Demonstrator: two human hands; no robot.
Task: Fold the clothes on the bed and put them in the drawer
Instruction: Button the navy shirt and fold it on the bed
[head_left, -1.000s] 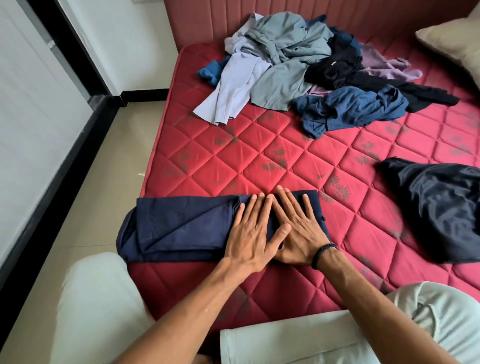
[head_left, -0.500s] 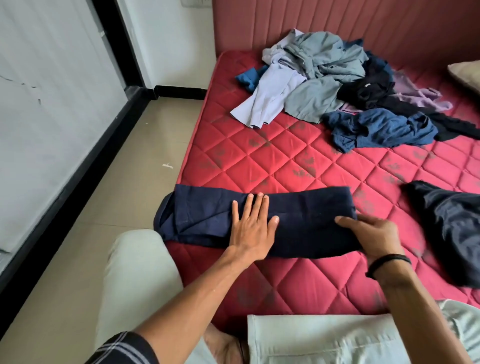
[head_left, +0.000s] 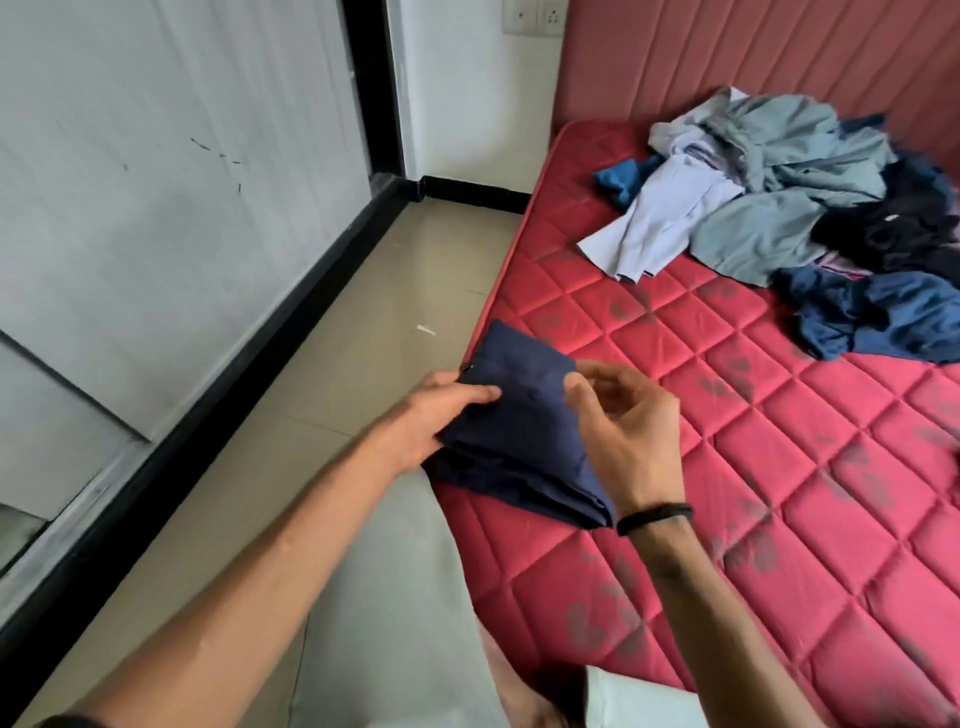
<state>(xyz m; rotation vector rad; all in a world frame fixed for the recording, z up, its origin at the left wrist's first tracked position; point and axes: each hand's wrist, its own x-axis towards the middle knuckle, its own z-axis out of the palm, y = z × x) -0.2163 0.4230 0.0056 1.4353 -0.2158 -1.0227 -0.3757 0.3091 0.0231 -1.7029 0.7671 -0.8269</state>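
A navy garment, folded into a compact bundle, lies at the left edge of the red quilted mattress. My left hand grips its left side, fingers lying on top of the cloth. My right hand, with a black band on the wrist, has curled fingers that pinch the bundle's upper right edge. A heap of unfolded clothes in grey, pale lilac, blue and black sits at the far end of the bed near the headboard. No drawer is in view.
A strip of beige tiled floor runs between the bed and a grey panelled wall with a black base on the left. My pale trouser leg is at the bed's edge below the bundle.
The long navy strip is now folded over into a short bundle at the bed's left edge. My right hand moved left with the cloth; my left hand shifted from pressing to gripping. The view turned left.
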